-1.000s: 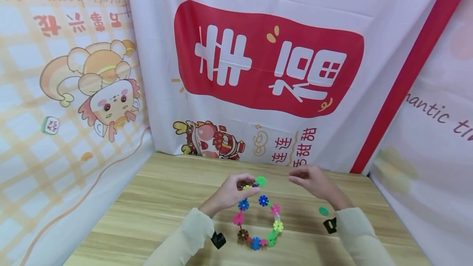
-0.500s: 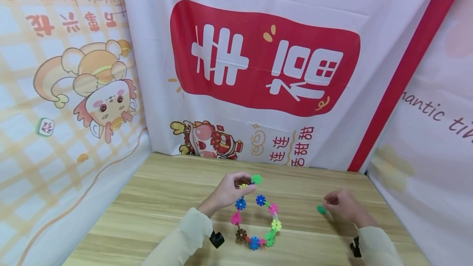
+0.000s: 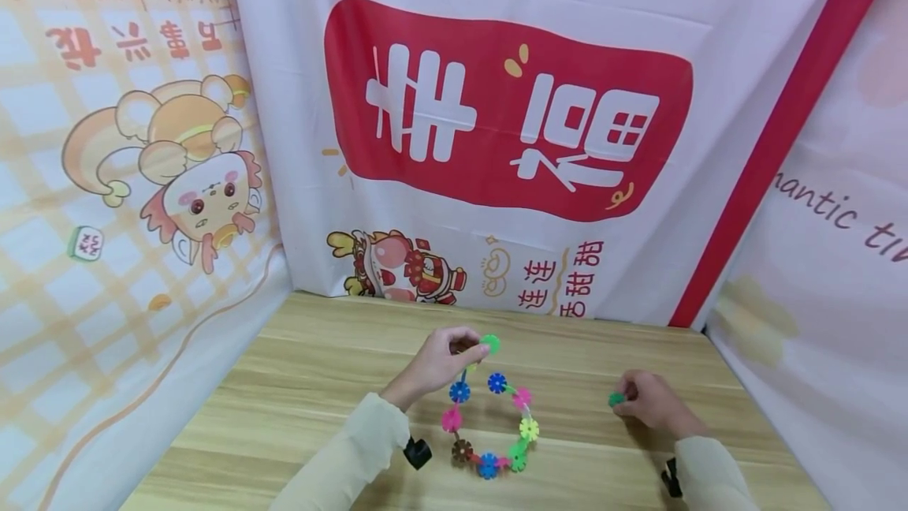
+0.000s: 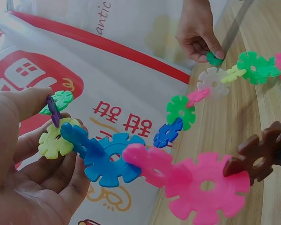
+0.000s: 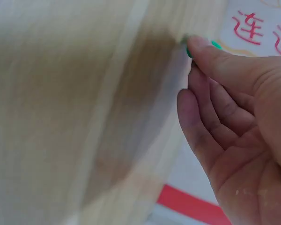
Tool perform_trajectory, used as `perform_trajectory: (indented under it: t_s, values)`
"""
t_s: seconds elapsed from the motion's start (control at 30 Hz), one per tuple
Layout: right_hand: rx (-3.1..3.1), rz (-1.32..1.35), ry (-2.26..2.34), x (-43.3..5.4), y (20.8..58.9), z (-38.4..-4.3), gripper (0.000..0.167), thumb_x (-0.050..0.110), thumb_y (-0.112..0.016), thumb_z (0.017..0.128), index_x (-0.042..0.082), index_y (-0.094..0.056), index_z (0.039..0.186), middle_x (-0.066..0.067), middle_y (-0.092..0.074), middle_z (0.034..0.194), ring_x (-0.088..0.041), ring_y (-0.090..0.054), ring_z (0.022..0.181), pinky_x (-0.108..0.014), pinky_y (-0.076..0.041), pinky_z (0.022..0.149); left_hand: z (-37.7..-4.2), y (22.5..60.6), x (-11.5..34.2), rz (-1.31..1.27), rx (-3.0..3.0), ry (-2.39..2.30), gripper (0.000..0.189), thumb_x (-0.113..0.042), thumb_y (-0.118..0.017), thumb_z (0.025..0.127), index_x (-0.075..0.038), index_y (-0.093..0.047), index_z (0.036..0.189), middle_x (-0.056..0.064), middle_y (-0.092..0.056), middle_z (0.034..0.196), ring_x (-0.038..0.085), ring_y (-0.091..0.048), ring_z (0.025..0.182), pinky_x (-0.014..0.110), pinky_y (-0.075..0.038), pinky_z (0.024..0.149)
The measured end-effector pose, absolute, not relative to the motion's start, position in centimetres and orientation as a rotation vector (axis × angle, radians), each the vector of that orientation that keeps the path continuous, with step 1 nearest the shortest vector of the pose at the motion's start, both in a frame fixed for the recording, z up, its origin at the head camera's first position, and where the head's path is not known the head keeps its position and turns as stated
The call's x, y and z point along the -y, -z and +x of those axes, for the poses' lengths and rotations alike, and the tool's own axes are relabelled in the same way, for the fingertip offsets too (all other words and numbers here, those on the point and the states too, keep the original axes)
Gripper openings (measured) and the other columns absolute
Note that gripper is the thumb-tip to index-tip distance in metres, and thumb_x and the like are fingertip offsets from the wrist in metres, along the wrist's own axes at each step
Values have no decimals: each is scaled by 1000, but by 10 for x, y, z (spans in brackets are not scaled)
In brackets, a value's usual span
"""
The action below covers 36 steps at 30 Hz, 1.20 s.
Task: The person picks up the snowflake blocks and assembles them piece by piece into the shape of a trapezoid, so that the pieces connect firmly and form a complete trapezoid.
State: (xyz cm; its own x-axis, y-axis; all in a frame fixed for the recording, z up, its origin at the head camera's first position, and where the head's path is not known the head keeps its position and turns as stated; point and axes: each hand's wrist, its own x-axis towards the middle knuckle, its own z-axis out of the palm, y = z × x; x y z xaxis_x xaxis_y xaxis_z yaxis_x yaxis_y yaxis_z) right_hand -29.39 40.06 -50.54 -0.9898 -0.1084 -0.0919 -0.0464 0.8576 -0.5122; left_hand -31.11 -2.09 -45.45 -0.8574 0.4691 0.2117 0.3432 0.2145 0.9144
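My left hand grips one end of a chain of notched plastic discs linked in many colours. At that end, a light green disc and a purple one sit by the thumb, with a yellow disc against the fingers. From there the chain curves round into a near ring, its other end a dark blue disc close to the left hand. Off to the right, my right hand pinches a single green disc between thumb and fingers; in the right wrist view the thumb hides most of it.
A wood-grain table lies under both hands. Printed cloth hangings stand at its back and both sides. A black wrist mount is strapped at the left sleeve, another at the right.
My right hand has moved right and down from near the left hand to the loose green disc and now pinches it. The left hand keeps its grip on the chain.
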Motion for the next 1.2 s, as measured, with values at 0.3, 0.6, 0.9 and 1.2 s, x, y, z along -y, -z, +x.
perform_trajectory:
  t_s: [0.3, 0.6, 0.9, 1.2]
  values:
    - [-2985, -567, 878, -344, 472, -292, 13, 11, -83, 91, 16, -72, 86, 7, -67, 79, -4, -57, 73, -21, -51, 65, -314, 454, 20, 787, -2367, -1725, 20, -39, -68, 104, -21, -76, 109, 0, -74, 98, 29, -70, 93, 27, -58, 77]
    - [-2915, -760, 1110, -272, 444, -288, 8, 13, -83, 91, 18, -77, 93, 8, -74, 85, -4, -66, 76, -21, -60, 69, -315, 455, 20, 816, -2384, -1749, 21, -40, -68, 104, -21, -76, 107, 11, -75, 101, 34, -70, 90, 27, -58, 73]
    - [-2941, -790, 1378, -220, 439, -279, 12, 10, -86, 88, 16, -78, 93, 3, -78, 86, -4, -71, 74, -22, -62, 69, -312, 454, 23, 755, -2372, -1797, 17, -34, -69, 104, -20, -78, 107, 14, -76, 102, 36, -69, 93, 24, -56, 74]
    - [-3071, -817, 1494, -193, 450, -277, 18, 5, -88, 85, 18, -76, 89, 5, -77, 84, -3, -72, 75, -23, -64, 71, -309, 454, 26, 743, -2384, -1833, 16, -30, -67, 105, -19, -78, 105, 9, -76, 98, 15, -66, 84, 25, -55, 75]
